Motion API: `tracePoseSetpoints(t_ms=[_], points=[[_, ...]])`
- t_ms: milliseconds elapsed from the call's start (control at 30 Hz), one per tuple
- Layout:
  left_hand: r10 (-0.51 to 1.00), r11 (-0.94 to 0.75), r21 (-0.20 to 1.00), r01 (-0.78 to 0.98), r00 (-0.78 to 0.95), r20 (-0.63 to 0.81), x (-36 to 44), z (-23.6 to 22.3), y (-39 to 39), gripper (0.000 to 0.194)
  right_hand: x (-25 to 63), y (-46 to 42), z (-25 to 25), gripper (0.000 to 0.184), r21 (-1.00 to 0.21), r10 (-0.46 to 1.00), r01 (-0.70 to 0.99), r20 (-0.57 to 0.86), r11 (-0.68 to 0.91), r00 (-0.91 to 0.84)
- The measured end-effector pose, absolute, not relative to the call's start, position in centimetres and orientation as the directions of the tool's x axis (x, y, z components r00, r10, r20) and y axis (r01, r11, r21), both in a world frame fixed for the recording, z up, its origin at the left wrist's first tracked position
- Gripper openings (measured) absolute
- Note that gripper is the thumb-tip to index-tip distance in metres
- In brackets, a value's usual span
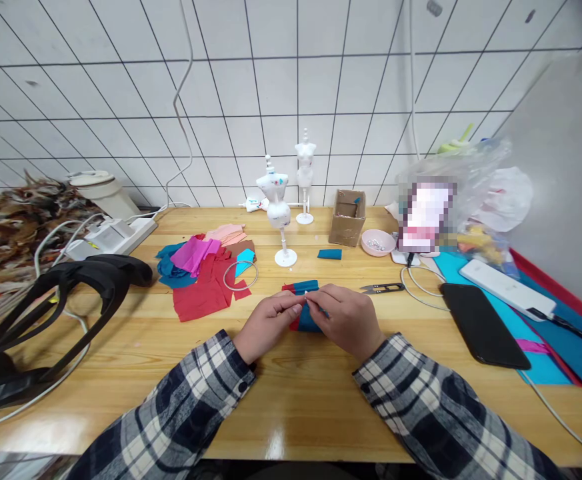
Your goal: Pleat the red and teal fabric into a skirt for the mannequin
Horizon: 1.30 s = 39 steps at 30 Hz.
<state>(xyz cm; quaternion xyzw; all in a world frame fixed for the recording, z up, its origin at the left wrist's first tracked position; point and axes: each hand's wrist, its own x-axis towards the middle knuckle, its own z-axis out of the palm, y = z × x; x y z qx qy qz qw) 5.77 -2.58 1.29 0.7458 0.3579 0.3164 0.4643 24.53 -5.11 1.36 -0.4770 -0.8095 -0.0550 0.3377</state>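
Note:
Both my hands meet at the middle of the wooden table [121, 373]. My left hand [267, 327] is closed in a pinch on a small piece of teal and red cloth [301, 289]. My right hand [347, 320] is closed too, its fingertips pinching at the same cloth, perhaps with a thin needle or pin that is too small to name. Just beyond the hands stand two small white dress forms, the nearer dress form [278, 207] and the farther dress form [305, 170]. Thread snips [381, 289] lie to the right of my right hand.
A heap of red, pink and teal cloth scraps [201, 273] with a wire ring [241, 275] lies at the left. A cardboard box [347, 217], a pink dish [377, 242], a black phone [483, 325], a white power bank [505, 289], cables and a black headset [55, 300] surround the middle.

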Motion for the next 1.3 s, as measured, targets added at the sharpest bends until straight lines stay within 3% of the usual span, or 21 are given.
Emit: tracePoseSetpoints(t_ms=[200,400,633,867,1300], points=[[0.825,-0.45,0.81,0.375,0.522,0.217,5.99,1.37,-2.84,0.032,24.0,-4.79,0.99,0.01,-0.592,0.863,0.693,0.497,0.412,-0.088],[0.858,-0.46,0.76,0.459,0.449,0.248,5.88,1.48,-2.61,0.028,23.87,-4.74,0.93,0.011,-0.716,0.895,0.568,0.439,0.405,-0.085],[0.88,-0.448,0.747,0.491,0.391,0.271,5.81,1.46,-2.44,0.021,23.77,-4.96,0.79,0.012,-0.716,0.888,0.541,0.436,0.442,-0.149],[0.906,-0.4,0.752,0.524,0.352,0.237,5.89,1.39,-2.41,0.016,23.84,-5.27,0.37,0.017,-0.618,0.836,0.579,0.493,0.532,-0.243],[0.87,-0.471,0.714,0.517,0.405,0.28,6.02,1.38,-2.46,0.022,23.8,-5.34,0.63,0.013,-0.56,0.855,0.669,0.462,0.489,-0.237]])
